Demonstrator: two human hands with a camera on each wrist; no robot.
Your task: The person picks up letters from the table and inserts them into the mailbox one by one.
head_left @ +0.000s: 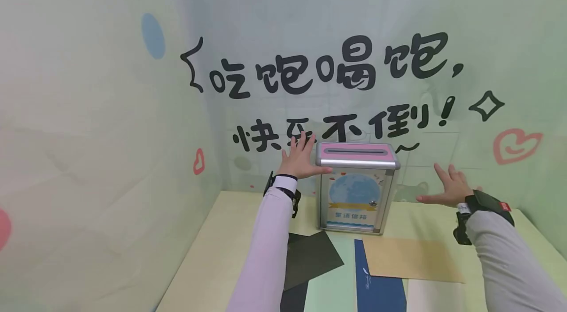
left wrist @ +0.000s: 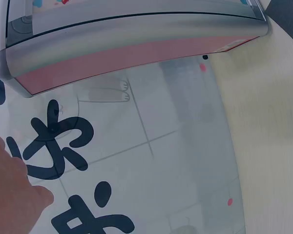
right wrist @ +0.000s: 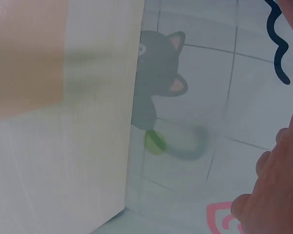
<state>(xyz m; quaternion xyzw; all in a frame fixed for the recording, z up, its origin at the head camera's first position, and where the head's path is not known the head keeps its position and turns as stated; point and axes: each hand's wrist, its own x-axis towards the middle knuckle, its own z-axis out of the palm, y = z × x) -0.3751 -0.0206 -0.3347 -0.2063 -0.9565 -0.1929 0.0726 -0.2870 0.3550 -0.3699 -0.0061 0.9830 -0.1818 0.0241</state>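
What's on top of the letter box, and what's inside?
The letter box has a pink lid with a slot; nothing lies on it. The left hand touches its upper left edge. The front panel is covered by a printed label, so the contents cannot be seen.

Playful staged booth, cartoon wall (head_left: 88, 105), tabletop (head_left: 212, 253)

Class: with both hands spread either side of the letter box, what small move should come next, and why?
Probably bring the right hand in to the letter box: the left hand touches its top left edge, while the right hovers open and clear of it.
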